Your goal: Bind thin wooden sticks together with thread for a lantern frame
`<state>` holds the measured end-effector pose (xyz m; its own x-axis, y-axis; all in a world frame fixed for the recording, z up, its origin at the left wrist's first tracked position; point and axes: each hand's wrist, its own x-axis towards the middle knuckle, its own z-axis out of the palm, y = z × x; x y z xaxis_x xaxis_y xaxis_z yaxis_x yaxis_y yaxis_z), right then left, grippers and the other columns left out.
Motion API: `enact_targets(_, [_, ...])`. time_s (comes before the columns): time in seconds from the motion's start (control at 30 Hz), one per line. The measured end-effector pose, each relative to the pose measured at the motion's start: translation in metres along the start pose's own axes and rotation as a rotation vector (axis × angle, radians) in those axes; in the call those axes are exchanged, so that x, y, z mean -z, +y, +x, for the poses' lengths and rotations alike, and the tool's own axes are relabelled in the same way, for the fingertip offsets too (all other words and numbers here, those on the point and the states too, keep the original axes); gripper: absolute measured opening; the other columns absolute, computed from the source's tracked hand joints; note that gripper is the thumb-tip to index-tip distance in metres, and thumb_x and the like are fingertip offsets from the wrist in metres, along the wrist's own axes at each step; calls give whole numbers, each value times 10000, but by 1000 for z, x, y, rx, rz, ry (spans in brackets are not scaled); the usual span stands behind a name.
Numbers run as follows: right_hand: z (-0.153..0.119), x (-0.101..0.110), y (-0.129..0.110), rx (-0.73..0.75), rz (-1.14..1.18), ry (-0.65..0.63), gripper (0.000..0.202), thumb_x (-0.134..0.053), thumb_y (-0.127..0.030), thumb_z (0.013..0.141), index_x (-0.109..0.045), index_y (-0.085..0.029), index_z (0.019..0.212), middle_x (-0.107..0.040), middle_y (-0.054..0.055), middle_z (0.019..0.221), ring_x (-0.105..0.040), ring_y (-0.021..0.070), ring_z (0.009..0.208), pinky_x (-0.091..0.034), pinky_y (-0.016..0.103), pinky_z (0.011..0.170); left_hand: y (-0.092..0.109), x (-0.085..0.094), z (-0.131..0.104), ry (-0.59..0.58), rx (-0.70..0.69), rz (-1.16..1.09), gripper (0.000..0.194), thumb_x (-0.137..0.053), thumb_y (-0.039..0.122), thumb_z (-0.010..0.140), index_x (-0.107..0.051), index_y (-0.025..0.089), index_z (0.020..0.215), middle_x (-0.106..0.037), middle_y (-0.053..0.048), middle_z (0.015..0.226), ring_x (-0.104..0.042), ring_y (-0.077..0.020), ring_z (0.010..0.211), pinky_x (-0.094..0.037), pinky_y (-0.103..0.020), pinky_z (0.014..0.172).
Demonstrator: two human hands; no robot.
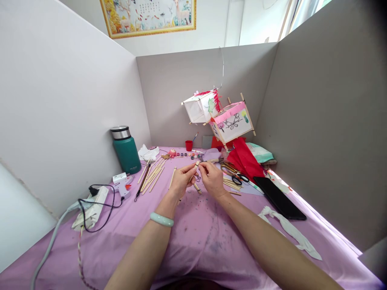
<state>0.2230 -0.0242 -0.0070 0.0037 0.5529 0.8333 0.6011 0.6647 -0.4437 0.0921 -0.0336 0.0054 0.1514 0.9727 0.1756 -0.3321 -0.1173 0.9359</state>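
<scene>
In the middle of the head view my left hand (183, 179) is closed in a pinch on thin wooden sticks (196, 164), whose ends meet at a dark binding. Against the same joint my right hand (212, 179) pinches with thumb and fingertips; what lies between them is too small to make out, perhaps a dark thread. A thin dark curl of thread or wire (198, 177) hangs between the hands. Below, another stick end with a dark band (198, 189) shows just above the cloth. More of the sticks is hidden behind my fingers.
Loose wooden sticks (154, 177) and a brush (143, 180) lie left, near a green bottle (125, 150), glue gun (122, 187) and power strip (91, 208). Scissors (237, 179), red cloth (245, 159) and a black tablet-like slab (279, 198) lie right. Paper lanterns (232, 123) hang behind.
</scene>
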Motion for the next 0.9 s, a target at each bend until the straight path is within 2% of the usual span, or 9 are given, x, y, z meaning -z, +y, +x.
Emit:
enact_targets(0.3, [1,1,1,-24,23,-34,218,-471,-297,920,-647,-177,872,-670,42,810,-589,150,710,-410,255,664,-3,0,3,59,-47,61,520,-761,395,641,-690,116,1073,-615,-21,672,-483,-57,410,-217,-191,350])
enact_targets(0.9, [2,1,2,66,-157,-54,254,-423,-258,941,-649,-161,879,-692,74,843,-622,172,776,-413,266,717,-4,-2,2,73,-35,80,493,-746,399,658,-687,119,1060,-612,-14,677,-465,-44,403,-197,-180,351])
